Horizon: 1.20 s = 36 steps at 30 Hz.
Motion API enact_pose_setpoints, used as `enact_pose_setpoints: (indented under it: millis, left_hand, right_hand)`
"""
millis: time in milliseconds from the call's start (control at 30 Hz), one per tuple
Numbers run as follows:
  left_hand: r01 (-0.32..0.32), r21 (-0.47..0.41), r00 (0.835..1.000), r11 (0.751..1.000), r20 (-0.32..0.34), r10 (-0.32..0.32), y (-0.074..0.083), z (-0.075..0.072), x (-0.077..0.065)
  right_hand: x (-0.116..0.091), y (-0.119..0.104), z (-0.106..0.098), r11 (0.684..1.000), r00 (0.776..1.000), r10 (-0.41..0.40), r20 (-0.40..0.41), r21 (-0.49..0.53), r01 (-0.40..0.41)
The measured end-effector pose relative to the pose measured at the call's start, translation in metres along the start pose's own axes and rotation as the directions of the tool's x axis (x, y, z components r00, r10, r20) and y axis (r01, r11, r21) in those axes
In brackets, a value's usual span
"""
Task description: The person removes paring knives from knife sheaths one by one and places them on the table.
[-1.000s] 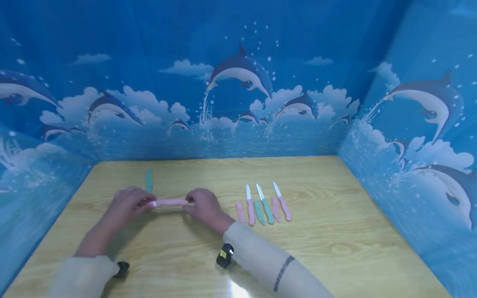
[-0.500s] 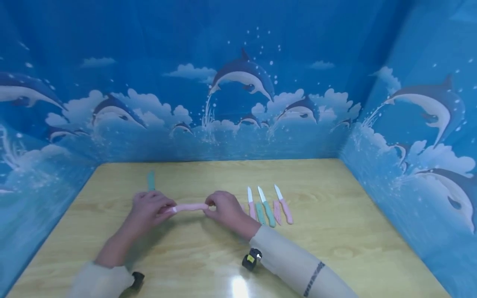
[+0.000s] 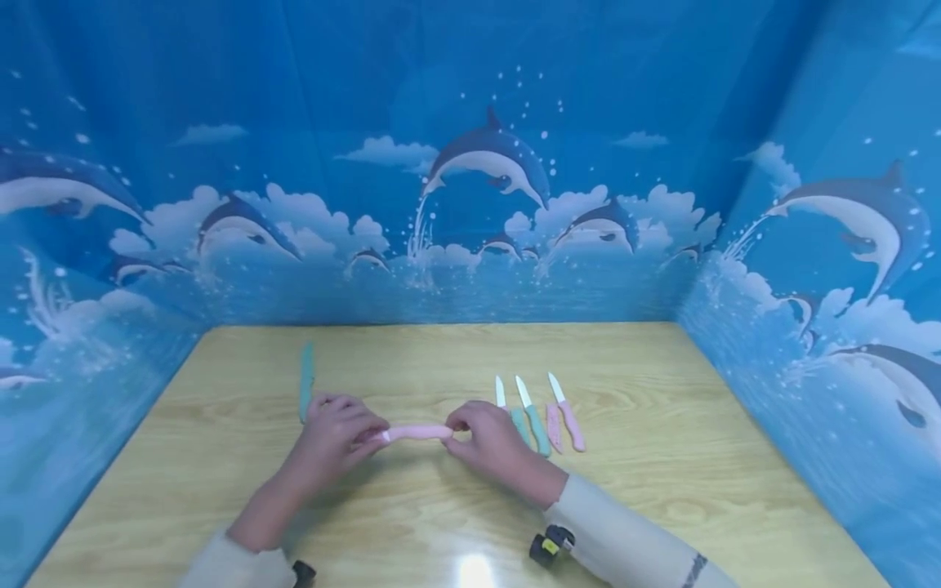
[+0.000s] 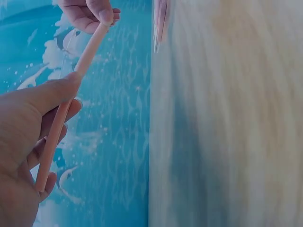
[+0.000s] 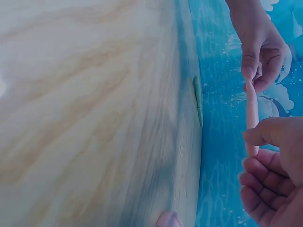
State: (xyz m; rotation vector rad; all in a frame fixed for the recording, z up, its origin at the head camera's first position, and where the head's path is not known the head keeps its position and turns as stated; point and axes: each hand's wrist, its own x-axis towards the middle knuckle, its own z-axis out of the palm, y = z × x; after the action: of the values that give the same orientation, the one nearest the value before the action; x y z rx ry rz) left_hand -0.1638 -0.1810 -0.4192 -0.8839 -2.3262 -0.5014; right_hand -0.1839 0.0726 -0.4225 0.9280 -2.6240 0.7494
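Between my hands is a pink paring knife point(image 3: 419, 432), held level over the table, its handle to the right. My left hand point(image 3: 341, 429) grips the left end, where a pink sheath point(image 4: 55, 142) lies along the fingers in the left wrist view. A small white band shows between sheath and handle; the rest of the blade is hidden. My right hand point(image 3: 488, 437) pinches the butt of the handle point(image 5: 252, 106) with thumb and fingers. Just behind my left hand, a green knife or sheath point(image 3: 306, 380) lies on the table, partly covered.
On the right side of the wood-grain table point(image 3: 698, 490) lies a row: a green knife point(image 3: 537, 426), a pink knife point(image 3: 570, 425), a green sheath point(image 3: 519, 423) and a pink sheath point(image 3: 554, 427). Another blade point(image 3: 500, 389) sticks out behind my right hand. A dolphin-print backdrop point(image 3: 331, 286) encloses the table.
Both hands have moved to the right and slightly nearer, carrying the pink knife with them. My right hand and forearm now overlap the left part of the knife row; more of the green piece shows.
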Motion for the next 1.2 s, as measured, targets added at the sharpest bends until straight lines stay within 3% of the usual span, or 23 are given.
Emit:
enact_pose_setpoints:
  millis: [300, 567, 767, 967, 1200]
  left_hand:
    - [0.090, -0.038, 0.995, 0.995, 0.038, -0.088, 0.022, 0.016, 0.000]
    - [0.075, -0.069, 0.997, 0.995, -0.010, -0.076, 0.032, 0.027, 0.003]
    - [0.082, -0.059, 0.997, 0.995, 0.009, -0.081, 0.034, 0.029, 0.004]
    - [0.106, -0.061, 0.994, 0.993, 0.037, -0.103, 0.037, 0.030, 0.006]
    - [0.087, -0.046, 0.996, 0.995, 0.008, -0.087, 0.041, 0.033, 0.007]
  right_hand:
    - [-0.021, 0.014, -0.007, 0.999, 0.996, -0.039, -0.084, -0.003, 0.039]
    - [-0.030, 0.020, -0.018, 0.999, 0.999, -0.024, -0.033, 0.040, 0.026]
    - [-0.032, 0.019, -0.022, 0.997, 1.000, -0.002, -0.001, 0.071, 0.002]
    - [-0.031, 0.015, -0.018, 0.997, 0.998, -0.060, -0.027, 0.056, 0.061]
    - [-0.029, 0.009, -0.015, 0.982, 0.983, -0.176, -0.047, -0.071, 0.173]
